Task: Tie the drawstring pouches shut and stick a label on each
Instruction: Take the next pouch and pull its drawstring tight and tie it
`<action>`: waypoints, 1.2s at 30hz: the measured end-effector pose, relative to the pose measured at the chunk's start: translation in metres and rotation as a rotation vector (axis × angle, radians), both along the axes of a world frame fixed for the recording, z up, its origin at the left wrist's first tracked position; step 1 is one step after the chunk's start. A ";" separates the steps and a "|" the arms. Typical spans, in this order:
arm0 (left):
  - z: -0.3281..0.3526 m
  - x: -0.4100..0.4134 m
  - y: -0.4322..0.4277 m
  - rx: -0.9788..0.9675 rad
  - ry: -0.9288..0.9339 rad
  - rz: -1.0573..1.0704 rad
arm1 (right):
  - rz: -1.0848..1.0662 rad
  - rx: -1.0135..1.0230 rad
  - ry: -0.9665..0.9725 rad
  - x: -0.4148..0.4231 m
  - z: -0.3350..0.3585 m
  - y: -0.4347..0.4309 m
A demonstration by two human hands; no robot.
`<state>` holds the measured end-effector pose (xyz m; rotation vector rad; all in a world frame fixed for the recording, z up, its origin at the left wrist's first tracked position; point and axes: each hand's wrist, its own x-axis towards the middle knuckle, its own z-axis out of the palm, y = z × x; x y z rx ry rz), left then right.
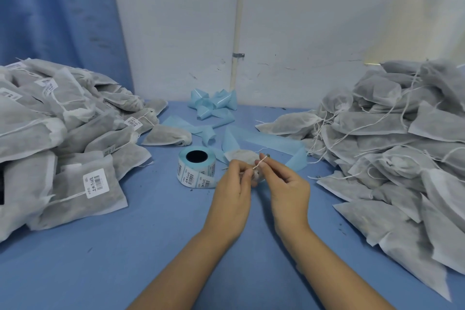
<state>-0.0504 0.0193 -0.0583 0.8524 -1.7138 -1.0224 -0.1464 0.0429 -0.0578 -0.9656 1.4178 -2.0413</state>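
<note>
A small grey-white drawstring pouch (242,156) lies on the blue table just beyond my fingers, mostly hidden by them. My left hand (232,189) and my right hand (286,190) each pinch its white drawstring (259,162), which runs taut between the fingertips. A roll of barcode labels (197,167) on blue backing stands just left of my left hand, with a strip of labels unrolled toward it.
A heap of labelled pouches (57,138) fills the left of the table. A heap of unlabelled pouches (392,138) with loose strings fills the right. Curled strips of used blue backing paper (214,106) lie at the back by the white wall.
</note>
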 end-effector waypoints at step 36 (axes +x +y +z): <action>0.008 0.002 -0.008 0.060 0.200 -0.014 | 0.137 0.131 0.010 0.008 0.008 0.000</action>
